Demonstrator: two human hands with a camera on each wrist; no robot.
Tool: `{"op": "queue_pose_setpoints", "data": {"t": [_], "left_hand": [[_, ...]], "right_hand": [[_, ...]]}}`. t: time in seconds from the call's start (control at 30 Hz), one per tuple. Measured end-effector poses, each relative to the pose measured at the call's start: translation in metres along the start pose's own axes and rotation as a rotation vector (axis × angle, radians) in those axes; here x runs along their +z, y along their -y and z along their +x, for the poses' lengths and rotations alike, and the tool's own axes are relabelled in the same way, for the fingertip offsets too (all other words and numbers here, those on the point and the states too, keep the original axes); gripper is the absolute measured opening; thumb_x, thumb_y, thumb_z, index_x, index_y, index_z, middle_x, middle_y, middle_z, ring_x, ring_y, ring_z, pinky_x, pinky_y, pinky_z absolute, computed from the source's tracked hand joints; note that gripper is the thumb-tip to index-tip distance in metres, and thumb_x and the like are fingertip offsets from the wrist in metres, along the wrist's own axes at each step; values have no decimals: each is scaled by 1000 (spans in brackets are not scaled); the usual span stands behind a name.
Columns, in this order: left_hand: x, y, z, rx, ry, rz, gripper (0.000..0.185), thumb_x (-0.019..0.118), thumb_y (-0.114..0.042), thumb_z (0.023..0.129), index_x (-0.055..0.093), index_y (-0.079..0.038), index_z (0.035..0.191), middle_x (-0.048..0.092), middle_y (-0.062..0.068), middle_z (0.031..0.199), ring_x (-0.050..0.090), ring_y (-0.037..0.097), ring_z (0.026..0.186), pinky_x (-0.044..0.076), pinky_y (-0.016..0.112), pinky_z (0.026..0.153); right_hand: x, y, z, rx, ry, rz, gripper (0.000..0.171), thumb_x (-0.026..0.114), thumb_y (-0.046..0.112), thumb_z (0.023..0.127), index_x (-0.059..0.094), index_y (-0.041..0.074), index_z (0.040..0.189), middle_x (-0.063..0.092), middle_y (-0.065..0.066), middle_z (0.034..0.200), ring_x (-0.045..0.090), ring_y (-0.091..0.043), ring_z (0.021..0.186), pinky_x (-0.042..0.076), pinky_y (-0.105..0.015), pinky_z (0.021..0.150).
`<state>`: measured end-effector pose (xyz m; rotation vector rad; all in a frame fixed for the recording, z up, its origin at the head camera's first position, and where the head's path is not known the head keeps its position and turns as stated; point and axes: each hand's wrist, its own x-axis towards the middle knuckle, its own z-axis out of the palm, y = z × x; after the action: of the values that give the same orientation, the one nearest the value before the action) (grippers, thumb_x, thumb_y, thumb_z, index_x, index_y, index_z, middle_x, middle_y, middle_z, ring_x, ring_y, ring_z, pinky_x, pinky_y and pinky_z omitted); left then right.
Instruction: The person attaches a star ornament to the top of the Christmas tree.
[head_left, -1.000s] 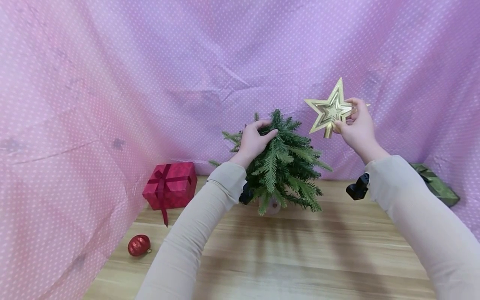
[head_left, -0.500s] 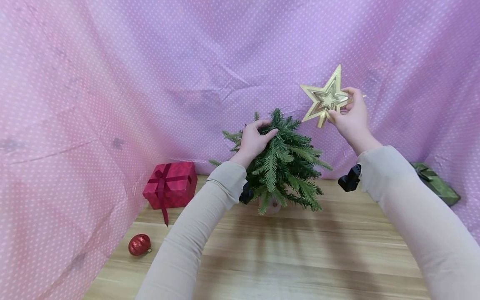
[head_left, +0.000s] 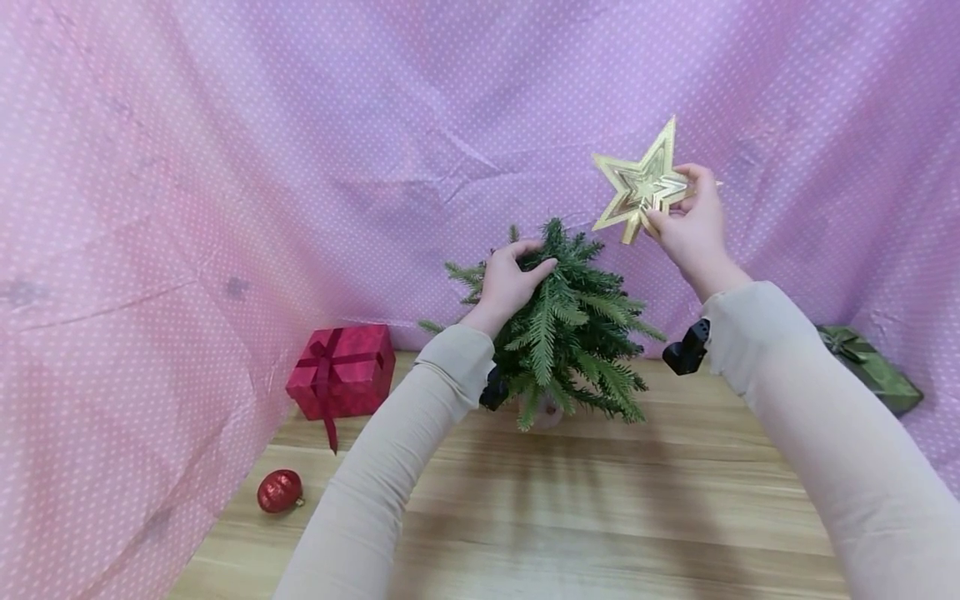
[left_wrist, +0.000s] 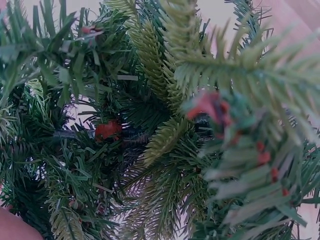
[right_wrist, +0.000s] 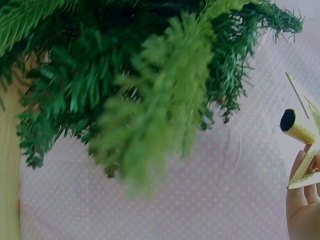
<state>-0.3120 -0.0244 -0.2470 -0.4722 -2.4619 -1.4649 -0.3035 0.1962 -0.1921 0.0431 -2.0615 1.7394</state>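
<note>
A small artificial Christmas tree stands at the back of the wooden table. My left hand holds its upper part, thumb and fingers around the branches near the tip; some fingertips are hidden in the needles. Up and to the right of the tip, my right hand pinches a gold star tree topper by one side. The star tilts, its short tube pointing down and apart from the tree. In the right wrist view, the tube's dark hollow end shows. Branches fill the left wrist view.
A red gift box with a dark ribbon sits left of the tree, and a red bauble lies in front of it. A green gift box is at the far right, partly behind my sleeve. Pink dotted cloth hangs behind the table.
My right hand has risen with the star and moved left, nearer to above the tree. The left hand and the tree have stayed put.
</note>
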Motion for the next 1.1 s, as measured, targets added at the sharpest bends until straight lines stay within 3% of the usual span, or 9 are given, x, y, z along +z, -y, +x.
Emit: {"op": "queue_pose_setpoints", "data": {"t": [0.17,0.37,0.67,1.1], "left_hand": [[-2,-1,-1,-3,-4,-1,40,63,-26,92,58,-12,129,54,3,137,46,18,130,39,33,107],[-2,0,-1,-13,-6,6,40,63,-27,92,58,-12,130,54,3,137,46,18,130,39,33,107],[0,0,-1,-7,-20,8,40,64,-26,92,59,-11,128,55,3,136,47,18,129,40,32,106],[1,1,0,-16,-11,-1,39,64,-27,92,60,-12,128,53,2,138,47,17,129,41,33,106]], "right_hand": [[8,8,-1,26,-4,112,63,55,-14,84,36,18,136,47,-2,97,51,-8,83,54,-14,66],[18,16,-1,59,-1,252,64,46,-19,86,38,22,135,47,-4,101,53,-10,85,54,-15,66],[33,24,-1,66,-5,315,63,40,-20,87,37,26,131,48,-4,102,51,-11,82,47,-13,56],[55,32,-1,46,19,383,59,40,-18,90,37,26,129,48,-4,101,51,-11,84,50,-14,67]]}}
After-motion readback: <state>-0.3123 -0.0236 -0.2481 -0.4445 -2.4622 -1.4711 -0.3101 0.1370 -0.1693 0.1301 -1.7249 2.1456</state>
